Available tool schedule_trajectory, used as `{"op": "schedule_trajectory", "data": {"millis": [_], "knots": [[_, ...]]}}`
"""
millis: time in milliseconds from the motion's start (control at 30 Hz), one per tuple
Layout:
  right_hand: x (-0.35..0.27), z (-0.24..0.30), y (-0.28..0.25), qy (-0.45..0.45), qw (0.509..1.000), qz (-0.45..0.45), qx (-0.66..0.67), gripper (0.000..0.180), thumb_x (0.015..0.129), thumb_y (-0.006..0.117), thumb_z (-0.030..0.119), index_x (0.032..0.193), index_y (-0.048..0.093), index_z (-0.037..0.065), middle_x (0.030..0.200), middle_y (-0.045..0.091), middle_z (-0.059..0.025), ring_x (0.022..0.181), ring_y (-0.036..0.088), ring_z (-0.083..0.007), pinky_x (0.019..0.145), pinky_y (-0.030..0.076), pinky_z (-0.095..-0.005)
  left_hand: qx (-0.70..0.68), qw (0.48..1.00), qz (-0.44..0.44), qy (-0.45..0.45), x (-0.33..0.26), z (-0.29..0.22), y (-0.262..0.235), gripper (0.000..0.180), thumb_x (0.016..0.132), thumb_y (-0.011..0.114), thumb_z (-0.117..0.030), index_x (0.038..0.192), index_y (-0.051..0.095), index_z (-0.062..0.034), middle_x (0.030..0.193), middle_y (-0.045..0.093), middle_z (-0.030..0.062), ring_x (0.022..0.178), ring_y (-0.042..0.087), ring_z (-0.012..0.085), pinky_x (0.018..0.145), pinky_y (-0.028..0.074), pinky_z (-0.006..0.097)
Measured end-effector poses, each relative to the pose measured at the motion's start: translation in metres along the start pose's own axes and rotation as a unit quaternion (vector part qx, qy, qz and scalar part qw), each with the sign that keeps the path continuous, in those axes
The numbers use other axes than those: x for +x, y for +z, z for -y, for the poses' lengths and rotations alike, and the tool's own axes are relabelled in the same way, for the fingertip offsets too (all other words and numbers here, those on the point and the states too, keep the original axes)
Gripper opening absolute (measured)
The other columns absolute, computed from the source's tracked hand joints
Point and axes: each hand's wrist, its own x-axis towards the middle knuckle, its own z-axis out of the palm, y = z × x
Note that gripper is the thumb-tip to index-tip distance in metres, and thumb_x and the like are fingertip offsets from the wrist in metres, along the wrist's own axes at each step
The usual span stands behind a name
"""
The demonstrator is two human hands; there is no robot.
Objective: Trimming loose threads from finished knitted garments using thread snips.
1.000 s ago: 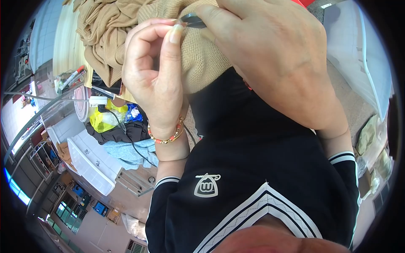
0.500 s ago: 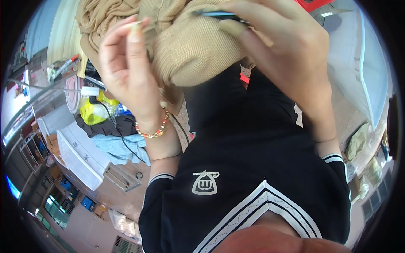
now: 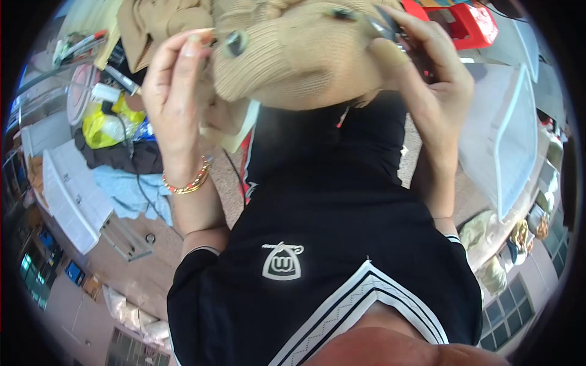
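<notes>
A beige ribbed knit garment [image 3: 293,64] lies bunched over my lap at the top of the view. My left hand [image 3: 174,91] is by its left side, thumb and forefinger pinched together; what they hold, if anything, is too small to make out. On the knit near those fingertips sits a small round dark-and-pale piece [image 3: 236,44]. Another dark piece [image 3: 340,13], blurred, is farther back. At the garment's right side my right hand [image 3: 433,85] is closed round a small dark tool with a metallic blade [image 3: 381,27], partly hidden by the fingers.
More beige knit [image 3: 162,21] is heaped at the far left. Beside it are a yellow plastic bag [image 3: 101,128], a light blue cloth [image 3: 131,189] and a dark cable [image 3: 137,165]. A red stool [image 3: 479,27] stands far right, near a translucent bin [image 3: 497,140].
The garment's surface has shifted, and the round dark piece on it now shows. My right hand has moved off the knit toward its right edge, its tool turned upward. The left hand stays pinched.
</notes>
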Motion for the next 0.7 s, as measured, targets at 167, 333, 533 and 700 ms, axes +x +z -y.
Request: {"op": "schedule_trajectory", "data": {"millis": [167,333,533,700], "knots": [[-0.005,-0.046,0.002,-0.076,0.991,-0.023,0.108,0.035,0.076,0.081,0.009,0.109,0.071,0.001,0.087,0.065,-0.0044,0.081,0.058,-0.0137,0.073,0.045,-0.0253,0.096,0.989,-0.007,0.111,0.011,-0.022,0.022,0.013,0.092,0.065,-0.006,0.103,0.070,0.0008,0.102,0.068,0.0031,0.088,0.057,0.0058,0.077,0.045,0.021],[-0.011,-0.037,-0.001,-0.025,0.992,0.031,0.118,0.038,0.084,0.073,-0.004,0.121,0.063,-0.007,0.109,0.064,-0.0070,0.104,0.062,-0.0142,0.093,0.048,-0.0269,0.204,0.943,0.126,0.232,0.035,-0.048,0.053,0.014,0.087,0.066,-0.004,0.100,0.070,0.0013,0.097,0.067,0.0098,0.088,0.063,0.0203,0.077,0.047,0.031],[-0.010,-0.037,-0.003,-0.020,0.997,0.013,0.079,0.039,0.084,0.076,0.004,0.122,0.065,0.000,0.105,0.064,-0.0048,0.102,0.061,-0.0113,0.089,0.048,-0.0251,0.201,0.917,0.301,0.167,0.053,-0.049,0.058,0.020,0.094,0.057,-0.004,0.108,0.070,0.0028,0.106,0.068,0.0101,0.103,0.062,0.0184,0.091,0.046,0.028],[-0.003,-0.031,-0.011,-0.120,0.991,0.023,-0.061,0.039,0.078,0.079,0.005,0.116,0.070,0.004,0.087,0.061,-0.0057,0.079,0.059,-0.0132,0.071,0.048,-0.0249,0.152,0.945,0.258,0.129,0.049,-0.042,0.065,0.016,0.096,0.057,-0.003,0.103,0.069,0.0046,0.102,0.068,0.0106,0.099,0.063,0.0176,0.091,0.046,0.027]]}}
